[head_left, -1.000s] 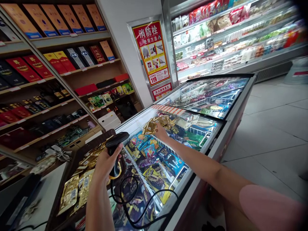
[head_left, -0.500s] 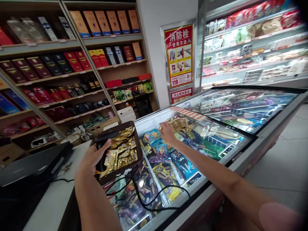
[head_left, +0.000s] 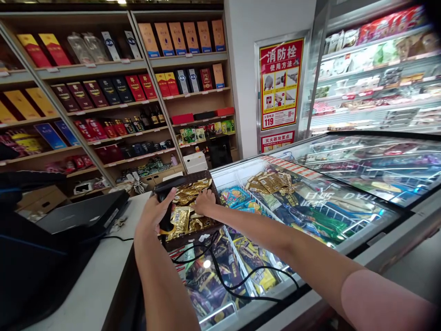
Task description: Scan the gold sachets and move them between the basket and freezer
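On the left side of a dark brown woven basket (head_left: pixel 215 184), my left hand (head_left: pixel 155 214) is closed round the handle of a black barcode scanner (head_left: pixel 167 219), thumb uppermost. Several shiny gold packets (head_left: pixel 179 220) fill the basket, which rests on the freezer's glass top. My right hand (head_left: pixel 205 202) reaches into the basket from the right, fingers curled down onto the gold packets; its fingertips are partly hidden. Farther right, a spread-out pile of gold packets (head_left: pixel 270 182) lies on the glass.
A black cable (head_left: pixel 237 287) loops across the glass in front of the basket. Frozen goods show inside the chest freezer (head_left: pixel 344 250). To the left stands a white counter (head_left: pixel 89 280) with a black device (head_left: pixel 79 214). Shelves of boxes (head_left: pixel 119 154) line the back wall.
My right hand has moved left from the pile on the glass into the basket. My left hand stays at the scanner. The camera has turned left, shifting the scene rightward.
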`<state>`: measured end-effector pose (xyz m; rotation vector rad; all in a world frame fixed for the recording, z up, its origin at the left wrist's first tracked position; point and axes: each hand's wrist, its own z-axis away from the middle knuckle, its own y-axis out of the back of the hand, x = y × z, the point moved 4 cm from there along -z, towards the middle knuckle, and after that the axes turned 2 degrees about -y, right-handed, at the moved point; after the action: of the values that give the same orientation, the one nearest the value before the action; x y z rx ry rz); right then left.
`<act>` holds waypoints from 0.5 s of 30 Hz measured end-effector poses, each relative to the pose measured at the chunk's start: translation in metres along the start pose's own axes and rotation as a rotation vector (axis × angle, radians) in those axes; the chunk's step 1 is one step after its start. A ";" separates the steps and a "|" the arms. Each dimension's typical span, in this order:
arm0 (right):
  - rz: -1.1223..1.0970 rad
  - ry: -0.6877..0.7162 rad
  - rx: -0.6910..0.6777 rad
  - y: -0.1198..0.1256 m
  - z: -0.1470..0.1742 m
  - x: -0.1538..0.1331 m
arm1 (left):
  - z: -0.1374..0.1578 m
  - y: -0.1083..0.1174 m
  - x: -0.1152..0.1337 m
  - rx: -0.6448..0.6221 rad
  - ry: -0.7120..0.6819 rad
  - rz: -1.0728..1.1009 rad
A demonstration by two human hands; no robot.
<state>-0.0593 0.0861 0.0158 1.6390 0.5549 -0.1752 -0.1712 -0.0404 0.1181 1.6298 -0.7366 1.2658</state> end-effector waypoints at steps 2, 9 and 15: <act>-0.029 0.052 0.070 0.003 -0.002 -0.003 | -0.002 0.000 -0.001 -0.005 -0.012 -0.007; -0.072 -0.033 -0.089 -0.004 -0.018 -0.024 | -0.001 0.002 0.000 0.050 -0.014 -0.064; -0.227 -0.071 -0.129 0.006 -0.021 -0.025 | -0.001 -0.002 0.002 0.026 -0.025 -0.053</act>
<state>-0.0830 0.1002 0.0349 1.4374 0.6837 -0.3557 -0.1690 -0.0386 0.1192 1.6779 -0.6905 1.2240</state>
